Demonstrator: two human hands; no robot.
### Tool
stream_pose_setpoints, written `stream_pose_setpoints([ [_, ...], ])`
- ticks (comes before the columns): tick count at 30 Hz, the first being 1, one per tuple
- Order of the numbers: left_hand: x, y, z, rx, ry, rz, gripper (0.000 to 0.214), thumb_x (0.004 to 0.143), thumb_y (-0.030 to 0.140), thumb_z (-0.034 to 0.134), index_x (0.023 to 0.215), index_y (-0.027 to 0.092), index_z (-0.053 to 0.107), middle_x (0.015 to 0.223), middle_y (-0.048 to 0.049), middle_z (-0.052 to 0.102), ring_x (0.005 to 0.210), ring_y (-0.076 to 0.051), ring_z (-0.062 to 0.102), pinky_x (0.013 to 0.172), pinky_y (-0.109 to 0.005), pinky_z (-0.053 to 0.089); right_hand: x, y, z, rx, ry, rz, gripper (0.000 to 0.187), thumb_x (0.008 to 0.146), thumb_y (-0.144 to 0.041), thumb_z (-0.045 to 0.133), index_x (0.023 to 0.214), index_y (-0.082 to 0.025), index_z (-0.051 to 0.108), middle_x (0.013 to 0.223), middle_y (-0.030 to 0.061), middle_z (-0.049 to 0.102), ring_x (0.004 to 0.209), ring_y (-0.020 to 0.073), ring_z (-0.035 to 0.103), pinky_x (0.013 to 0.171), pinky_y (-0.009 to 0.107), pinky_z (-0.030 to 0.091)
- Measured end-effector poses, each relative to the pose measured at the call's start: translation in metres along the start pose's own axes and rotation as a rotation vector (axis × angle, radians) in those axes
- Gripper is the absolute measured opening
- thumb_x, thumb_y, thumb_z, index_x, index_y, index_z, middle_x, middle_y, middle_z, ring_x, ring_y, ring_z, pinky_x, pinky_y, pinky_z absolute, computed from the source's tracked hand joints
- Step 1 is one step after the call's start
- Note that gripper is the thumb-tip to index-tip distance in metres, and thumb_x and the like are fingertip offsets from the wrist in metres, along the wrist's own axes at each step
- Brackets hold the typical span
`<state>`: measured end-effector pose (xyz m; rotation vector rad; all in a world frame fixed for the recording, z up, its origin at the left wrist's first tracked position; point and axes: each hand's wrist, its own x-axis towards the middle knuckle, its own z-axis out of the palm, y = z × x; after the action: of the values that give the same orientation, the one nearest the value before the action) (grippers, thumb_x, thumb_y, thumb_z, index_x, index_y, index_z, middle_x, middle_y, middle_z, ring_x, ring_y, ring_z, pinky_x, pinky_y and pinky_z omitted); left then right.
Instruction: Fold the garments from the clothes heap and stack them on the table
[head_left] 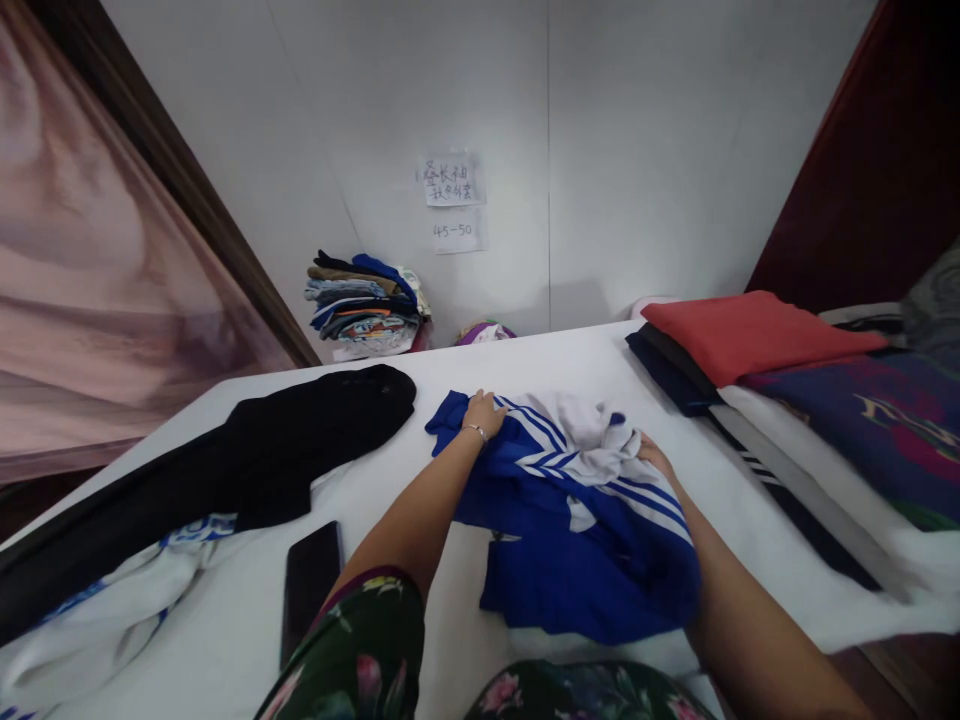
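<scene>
A crumpled blue and white jacket (592,570) with white stripes along its sleeves lies on the white table in front of me. My left hand (485,414), a bracelet on its wrist, is closed on the blue cloth at the jacket's far left, beside the striped part. On the far right side, my right hand (657,456) grips the jacket's edge by the bunched white cloth. Some of its fingers are hidden behind that cloth.
Left of the jacket lie a black garment (277,440), a white and blue garment (127,600) and a dark phone-like slab (311,585). Folded clothes, a red one (757,335) among them, are stacked at right. Another clothes pile (367,305) stands beyond the table (480,368), near the wall.
</scene>
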<state>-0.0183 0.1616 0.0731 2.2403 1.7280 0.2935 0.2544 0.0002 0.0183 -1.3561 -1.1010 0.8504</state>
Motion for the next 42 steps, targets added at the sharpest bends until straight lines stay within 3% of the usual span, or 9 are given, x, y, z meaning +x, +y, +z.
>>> stream_pose_setpoints([
  [3, 0.002, -0.017, 0.009, 0.083, -0.061, -0.031, 0.061, 0.084, 0.035, 0.053, 0.14, 0.014, 0.038, 0.152, -0.0193, 0.03, 0.135, -0.029, 0.037, 0.106, -0.037, 0.036, -0.004, -0.006, 0.016, -0.006, -0.236, 0.09, 0.015, 0.051, -0.018, 0.054, 0.06, -0.016, 0.065, 0.058, 0.0028, 0.066, 0.057, 0.0187, 0.061, 0.059, 0.027, 0.049],
  [8, 0.004, -0.026, 0.004, 0.21, -0.151, -0.042, 0.074, 0.079, 0.029, 0.057, 0.146, 0.021, 0.027, 0.142, -0.0169, 0.046, 0.125, -0.03, 0.05, 0.097, -0.04, 0.043, -0.017, -0.021, 0.035, -0.08, -0.642, 0.088, 0.038, 0.043, -0.012, 0.04, 0.063, -0.016, 0.071, 0.068, 0.0015, 0.071, 0.068, 0.0172, 0.063, 0.068, 0.025, 0.049],
  [14, -0.014, -0.044, -0.019, 0.349, -0.278, -0.087, 0.046, 0.068, 0.022, 0.063, 0.114, 0.023, 0.064, 0.117, -0.0161, 0.066, 0.107, -0.035, 0.062, 0.085, -0.042, 0.049, -0.024, -0.026, 0.035, -0.102, -0.69, 0.016, 0.043, 0.043, -0.012, 0.035, 0.065, -0.018, 0.072, 0.068, -0.0003, 0.071, 0.066, 0.0158, 0.062, 0.068, 0.024, 0.046],
  [19, -0.043, -0.058, -0.043, 0.397, -0.285, -0.127, 0.023, 0.065, 0.022, 0.066, 0.087, 0.021, 0.072, 0.095, -0.0154, 0.073, 0.094, -0.035, 0.066, 0.078, -0.042, 0.05, -0.034, -0.035, 0.041, -0.074, -0.745, -0.025, 0.042, 0.045, -0.01, 0.034, 0.063, -0.019, 0.071, 0.069, -0.0012, 0.07, 0.068, 0.0152, 0.061, 0.068, 0.024, 0.045],
  [24, -0.025, -0.026, -0.053, 0.313, -0.073, 0.0, 0.042, 0.088, 0.031, 0.039, 0.124, 0.022, 0.059, 0.131, -0.0118, 0.059, 0.12, -0.028, 0.054, 0.098, -0.04, 0.042, -0.041, -0.042, 0.049, -0.053, -0.814, -0.059, 0.038, 0.044, -0.009, 0.034, 0.059, -0.02, 0.068, 0.067, -0.0021, 0.068, 0.067, 0.0152, 0.059, 0.067, 0.024, 0.044],
  [29, 0.017, 0.015, -0.023, 0.197, -0.102, 0.171, 0.045, 0.09, 0.043, 0.041, 0.131, 0.027, 0.054, 0.138, -0.0019, 0.054, 0.124, -0.018, 0.051, 0.103, -0.026, 0.036, -0.039, -0.037, 0.047, -0.035, -0.808, -0.069, 0.035, 0.046, -0.01, 0.036, 0.059, -0.019, 0.067, 0.066, -0.0002, 0.067, 0.067, 0.0156, 0.06, 0.068, 0.026, 0.045],
  [32, 0.026, 0.015, -0.008, 0.192, -0.161, 0.171, 0.036, 0.08, 0.047, 0.055, 0.106, 0.027, 0.068, 0.12, -0.0023, 0.067, 0.115, -0.023, 0.057, 0.104, -0.036, 0.034, -0.033, -0.032, 0.034, -0.022, -0.673, -0.057, 0.03, 0.048, -0.013, 0.039, 0.057, -0.019, 0.066, 0.063, 0.0004, 0.067, 0.064, 0.0168, 0.06, 0.067, 0.027, 0.047],
  [38, -0.001, -0.024, -0.028, 0.108, -0.075, 0.1, 0.046, 0.084, 0.057, 0.04, 0.066, 0.021, 0.063, 0.081, -0.0073, 0.071, 0.087, -0.022, 0.062, 0.08, -0.031, 0.044, -0.009, -0.021, -0.011, 0.112, 0.306, 0.006, 0.045, 0.061, -0.026, 0.058, 0.105, -0.023, 0.069, 0.099, 0.0016, 0.071, 0.092, 0.0227, 0.063, 0.082, 0.033, 0.049],
  [42, -0.039, -0.043, -0.048, 0.007, -0.014, 0.081, 0.056, 0.087, 0.061, 0.024, 0.054, 0.022, 0.048, 0.056, -0.0011, 0.054, 0.061, -0.016, 0.052, 0.058, -0.027, 0.038, -0.001, -0.019, -0.018, 0.047, 0.427, 0.098, 0.062, 0.061, -0.034, 0.065, 0.122, -0.022, 0.062, 0.122, 0.0039, 0.064, 0.116, 0.0279, 0.054, 0.097, 0.037, 0.042],
])
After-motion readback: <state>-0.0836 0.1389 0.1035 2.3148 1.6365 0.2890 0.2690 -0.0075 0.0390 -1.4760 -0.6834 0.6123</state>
